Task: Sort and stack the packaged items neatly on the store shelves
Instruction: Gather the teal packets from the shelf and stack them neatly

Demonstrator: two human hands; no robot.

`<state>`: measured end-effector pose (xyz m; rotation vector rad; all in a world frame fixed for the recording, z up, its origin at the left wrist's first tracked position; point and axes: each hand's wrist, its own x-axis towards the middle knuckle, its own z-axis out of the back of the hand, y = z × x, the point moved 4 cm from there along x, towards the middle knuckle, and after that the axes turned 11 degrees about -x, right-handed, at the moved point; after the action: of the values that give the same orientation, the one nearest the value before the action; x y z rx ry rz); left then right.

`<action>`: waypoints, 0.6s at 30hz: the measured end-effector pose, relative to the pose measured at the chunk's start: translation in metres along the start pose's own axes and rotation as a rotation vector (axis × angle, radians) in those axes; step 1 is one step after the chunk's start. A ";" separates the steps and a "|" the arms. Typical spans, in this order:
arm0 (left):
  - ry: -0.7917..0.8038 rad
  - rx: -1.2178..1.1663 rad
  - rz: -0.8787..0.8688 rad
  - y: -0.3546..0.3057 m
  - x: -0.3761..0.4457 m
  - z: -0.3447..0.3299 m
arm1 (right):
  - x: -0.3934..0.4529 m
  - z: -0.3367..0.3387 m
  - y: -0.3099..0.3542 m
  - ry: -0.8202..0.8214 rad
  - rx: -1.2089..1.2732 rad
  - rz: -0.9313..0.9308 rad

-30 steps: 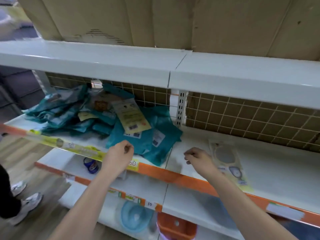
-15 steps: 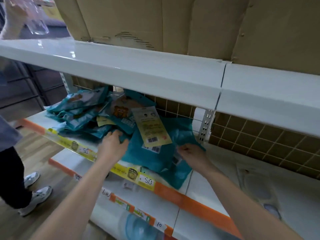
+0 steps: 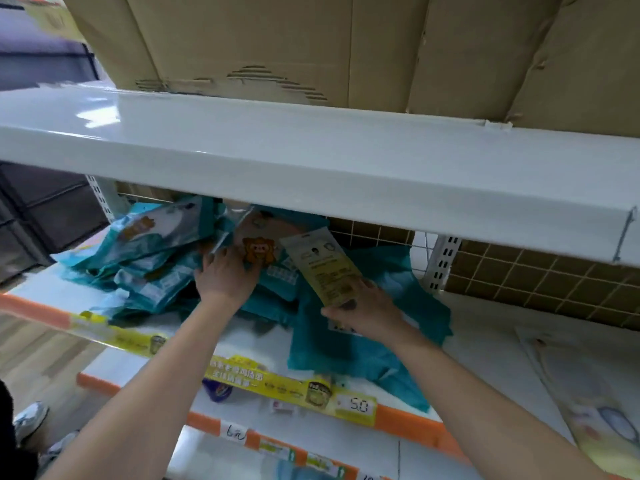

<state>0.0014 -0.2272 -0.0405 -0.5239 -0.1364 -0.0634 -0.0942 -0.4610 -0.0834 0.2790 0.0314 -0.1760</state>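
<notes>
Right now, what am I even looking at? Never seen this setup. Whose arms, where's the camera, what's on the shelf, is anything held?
There is no machine here. A person wears one wide-angle camera on the head, looking forward and down, so the two bare arms coming in from the bottom edge are their own.

They are facing a store shelf with an orange price strip along its front. On it lies a messy heap of teal packets. Cardboard boxes stand on the white shelf above.

The left hand lies on the heap, fingers spread against a packet with a cartoon animal face. The right hand grips the lower end of a yellow packet, which tilts up over the teal ones.

At the bottom left edge you can see someone's shoes on the floor.
</notes>
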 end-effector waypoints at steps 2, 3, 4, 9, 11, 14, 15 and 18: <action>0.003 -0.022 0.005 0.006 0.010 -0.003 | 0.004 -0.012 0.005 0.037 -0.035 -0.058; -0.005 -0.042 0.006 0.007 0.014 -0.004 | 0.004 -0.015 0.010 0.034 -0.084 -0.076; -0.008 -0.055 0.011 0.008 0.016 -0.005 | 0.005 -0.018 0.012 0.016 -0.124 -0.094; -0.108 -0.075 -0.038 0.002 0.027 -0.006 | 0.006 -0.016 0.019 -0.123 -0.192 -0.150; -0.127 -0.063 -0.023 0.001 0.032 -0.005 | 0.005 -0.014 0.020 -0.154 -0.292 -0.139; -0.118 -0.021 -0.058 -0.002 0.036 -0.008 | 0.002 -0.010 0.017 -0.155 -0.363 -0.141; -0.134 -0.035 -0.088 -0.003 0.037 -0.009 | 0.000 -0.008 0.018 -0.151 -0.363 -0.139; -0.135 -0.035 -0.135 -0.009 0.036 -0.002 | 0.003 -0.006 0.019 -0.106 -0.360 -0.175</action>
<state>0.0363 -0.2369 -0.0323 -0.5537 -0.3028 -0.1629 -0.0879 -0.4422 -0.0840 -0.0935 -0.0174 -0.3537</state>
